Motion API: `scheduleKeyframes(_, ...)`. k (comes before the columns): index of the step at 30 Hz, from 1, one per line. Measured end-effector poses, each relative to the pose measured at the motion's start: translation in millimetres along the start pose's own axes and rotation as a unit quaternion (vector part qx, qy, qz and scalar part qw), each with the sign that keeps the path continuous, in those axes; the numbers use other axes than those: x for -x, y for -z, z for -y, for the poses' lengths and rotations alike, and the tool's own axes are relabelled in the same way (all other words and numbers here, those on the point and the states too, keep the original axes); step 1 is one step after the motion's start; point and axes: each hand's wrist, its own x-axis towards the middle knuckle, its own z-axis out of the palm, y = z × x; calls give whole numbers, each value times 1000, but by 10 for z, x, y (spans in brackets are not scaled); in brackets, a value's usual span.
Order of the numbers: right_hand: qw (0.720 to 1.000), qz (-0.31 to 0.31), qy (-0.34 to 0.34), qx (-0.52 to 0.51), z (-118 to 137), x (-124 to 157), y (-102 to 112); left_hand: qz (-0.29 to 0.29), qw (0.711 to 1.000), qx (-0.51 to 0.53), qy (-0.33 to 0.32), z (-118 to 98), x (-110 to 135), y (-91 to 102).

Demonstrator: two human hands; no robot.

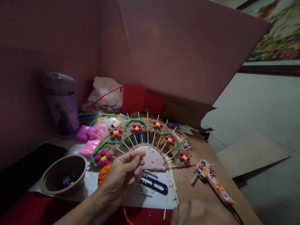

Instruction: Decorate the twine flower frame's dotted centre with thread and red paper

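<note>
My left hand (124, 171) is raised in front of the craft piece, thumb and fingers pressed together. What they pinch, if anything, is too small to make out. My right hand (206, 221) is smeared by motion at the bottom edge. Behind my left wrist lies a ball of orange yarn (103, 174), and a loose orange strand (129, 221) runs below the wrist. The half-round fan (149, 124) is wound with brown twine over wooden sticks. It carries several magenta clay flowers (116, 133), green curling stems and a dotted pale centre (150, 157).
A brown bowl (64, 175) with small dark beads stands left. Blue-handled scissors or a cutter (154, 184) and loose sticks (172, 183) lie centrally. A flower-patterned glue gun (214, 181) with a cord is right. A purple tumbler (62, 105) and pink clay packs (93, 132) stand behind.
</note>
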Motion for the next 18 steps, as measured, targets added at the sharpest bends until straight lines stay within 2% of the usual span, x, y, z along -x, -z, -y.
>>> scheduleKeyframes(3, 999, -1, -44, -17, 53, -254, -82, 14, 1000, 16, 15, 5, -28, 32)
scheduleKeyframes(4, 997, -51, -62, -17, 6, -328, -120, 20, 999, 18, 17, 6, -37, 42)
scheduleKeyframes(7, 986, -148, -69, 12, -281, -460, -218, 31, 999, 25, 25, -3, -56, 54)
scheduleKeyframes(9, 979, -189, -55, 61, -480, -466, -247, 28, 999, 30, 32, -18, -59, 46)
scheduleKeyframes(11, 975, -204, -42, 83, -587, -440, -249, 24, 999, 32, 37, -37, -55, 32)
scheduleKeyframes(18, 968, -235, -41, 78, -448, -500, -294, 26, 997, 47, 47, -77, -50, 2)
